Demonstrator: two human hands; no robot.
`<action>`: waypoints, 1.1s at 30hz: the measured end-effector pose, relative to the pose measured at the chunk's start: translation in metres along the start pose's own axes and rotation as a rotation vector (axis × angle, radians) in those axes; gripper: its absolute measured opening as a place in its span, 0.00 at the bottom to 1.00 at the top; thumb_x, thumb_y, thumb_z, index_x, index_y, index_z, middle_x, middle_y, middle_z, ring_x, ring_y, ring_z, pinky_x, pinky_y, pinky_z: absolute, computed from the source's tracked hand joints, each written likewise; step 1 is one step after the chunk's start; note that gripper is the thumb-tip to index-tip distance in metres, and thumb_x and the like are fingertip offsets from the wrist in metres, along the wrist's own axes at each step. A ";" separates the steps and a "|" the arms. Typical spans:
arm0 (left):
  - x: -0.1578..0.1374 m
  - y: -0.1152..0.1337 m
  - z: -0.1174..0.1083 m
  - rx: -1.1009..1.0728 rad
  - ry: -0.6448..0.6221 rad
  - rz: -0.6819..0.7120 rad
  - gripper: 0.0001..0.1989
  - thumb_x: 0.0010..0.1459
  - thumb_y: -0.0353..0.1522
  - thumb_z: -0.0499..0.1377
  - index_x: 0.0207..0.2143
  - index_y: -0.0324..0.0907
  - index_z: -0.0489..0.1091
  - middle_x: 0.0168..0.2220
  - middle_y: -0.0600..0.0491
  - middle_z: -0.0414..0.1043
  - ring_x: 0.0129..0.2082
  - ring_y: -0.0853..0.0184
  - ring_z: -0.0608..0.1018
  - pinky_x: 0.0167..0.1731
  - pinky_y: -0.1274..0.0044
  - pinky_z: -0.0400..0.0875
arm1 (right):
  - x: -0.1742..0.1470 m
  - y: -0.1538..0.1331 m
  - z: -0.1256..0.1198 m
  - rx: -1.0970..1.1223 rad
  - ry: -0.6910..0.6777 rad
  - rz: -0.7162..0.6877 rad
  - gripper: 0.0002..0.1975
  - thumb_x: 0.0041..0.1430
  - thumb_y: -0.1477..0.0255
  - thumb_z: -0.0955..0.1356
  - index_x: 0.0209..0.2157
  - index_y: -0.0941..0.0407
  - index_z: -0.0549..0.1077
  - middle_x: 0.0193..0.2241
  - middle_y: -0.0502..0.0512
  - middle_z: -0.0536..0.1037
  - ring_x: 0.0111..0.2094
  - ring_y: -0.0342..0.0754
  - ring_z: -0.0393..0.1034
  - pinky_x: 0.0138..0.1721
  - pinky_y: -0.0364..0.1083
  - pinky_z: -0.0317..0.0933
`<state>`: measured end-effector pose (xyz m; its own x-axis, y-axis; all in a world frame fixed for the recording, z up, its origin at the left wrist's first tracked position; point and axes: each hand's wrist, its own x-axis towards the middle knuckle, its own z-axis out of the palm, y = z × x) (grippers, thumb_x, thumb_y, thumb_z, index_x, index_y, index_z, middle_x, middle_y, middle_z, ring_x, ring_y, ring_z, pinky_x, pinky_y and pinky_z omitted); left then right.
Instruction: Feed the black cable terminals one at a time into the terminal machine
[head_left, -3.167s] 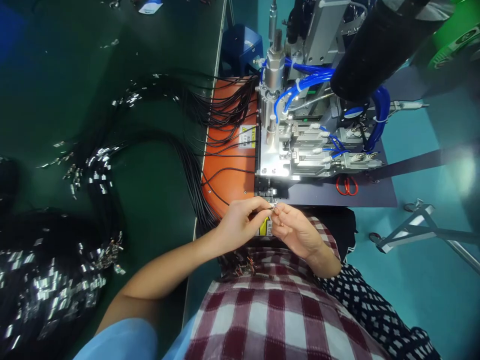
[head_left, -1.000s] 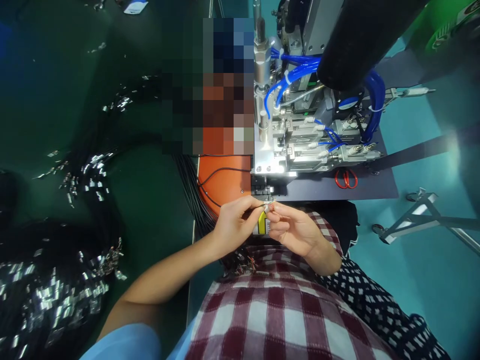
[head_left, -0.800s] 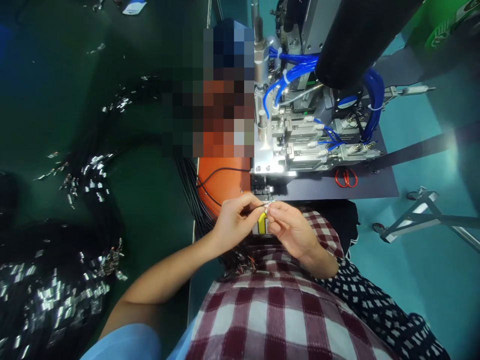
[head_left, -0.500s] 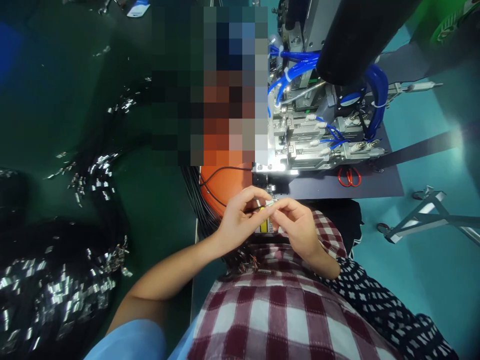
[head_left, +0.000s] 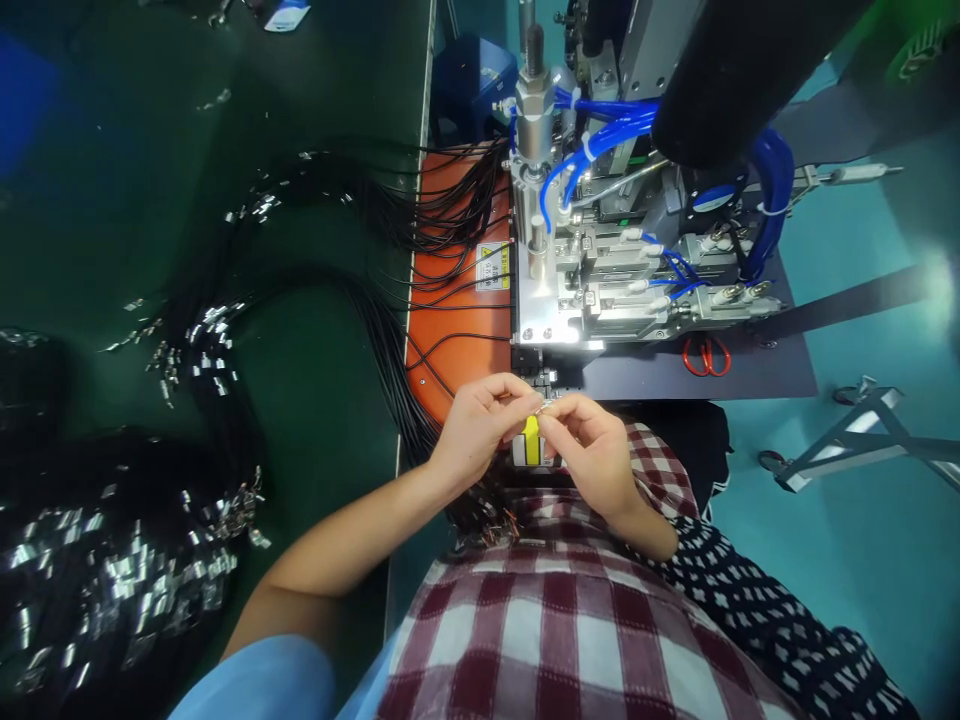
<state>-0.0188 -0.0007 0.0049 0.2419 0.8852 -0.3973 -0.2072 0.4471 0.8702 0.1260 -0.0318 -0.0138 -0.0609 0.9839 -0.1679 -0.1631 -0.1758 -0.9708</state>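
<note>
Beside the orange plate (head_left: 472, 365), a cable end (head_left: 541, 407) is held

Just off the plate's near right corner, the cable end is pinched between the fingertips of the left hand (head_left: 474, 432) and those of the right hand (head_left: 596, 455), which are brought almost together; its details are too small to be told. Left of the plate, a bundle of black cables (head_left: 379, 350) is spread over the green desk (head_left: 300, 480). Right of the plate, a metal machine (head_left: 551, 320) is mounted, and red handles (head_left: 706, 356) are seen farther right.
</note>
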 end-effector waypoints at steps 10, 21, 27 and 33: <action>0.002 -0.001 0.000 0.017 0.006 -0.040 0.12 0.48 0.35 0.70 0.28 0.37 0.73 0.18 0.60 0.64 0.16 0.80 0.59 0.17 0.84 0.52 | 0.002 0.003 -0.009 -0.194 0.026 -0.070 0.03 0.59 0.73 0.70 0.30 0.56 0.74 0.26 0.49 0.75 0.26 0.42 0.68 0.29 0.43 0.64; 0.000 -0.003 -0.002 0.019 -0.012 -0.065 0.07 0.52 0.32 0.67 0.29 0.37 0.73 0.17 0.60 0.62 0.16 0.79 0.60 0.17 0.85 0.53 | 0.010 -0.003 -0.013 -0.208 0.052 -0.104 0.01 0.57 0.74 0.71 0.31 0.56 0.75 0.26 0.48 0.75 0.25 0.41 0.66 0.28 0.42 0.62; 0.000 -0.004 -0.002 0.024 -0.009 -0.047 0.08 0.53 0.32 0.67 0.29 0.37 0.72 0.16 0.61 0.60 0.16 0.79 0.59 0.17 0.85 0.52 | 0.011 0.000 -0.010 -0.122 0.051 -0.041 0.03 0.56 0.73 0.71 0.29 0.56 0.74 0.25 0.49 0.74 0.24 0.41 0.65 0.27 0.43 0.61; 0.000 -0.005 -0.002 0.016 -0.007 -0.045 0.08 0.52 0.33 0.67 0.29 0.38 0.72 0.16 0.61 0.60 0.17 0.79 0.59 0.18 0.84 0.52 | 0.012 0.001 -0.009 -0.040 0.037 0.019 0.05 0.55 0.71 0.72 0.28 0.56 0.73 0.24 0.48 0.72 0.23 0.40 0.63 0.24 0.42 0.59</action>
<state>-0.0197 -0.0031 -0.0003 0.2578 0.8632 -0.4341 -0.1807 0.4845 0.8559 0.1339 -0.0195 -0.0185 -0.0268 0.9810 -0.1922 -0.1225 -0.1940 -0.9733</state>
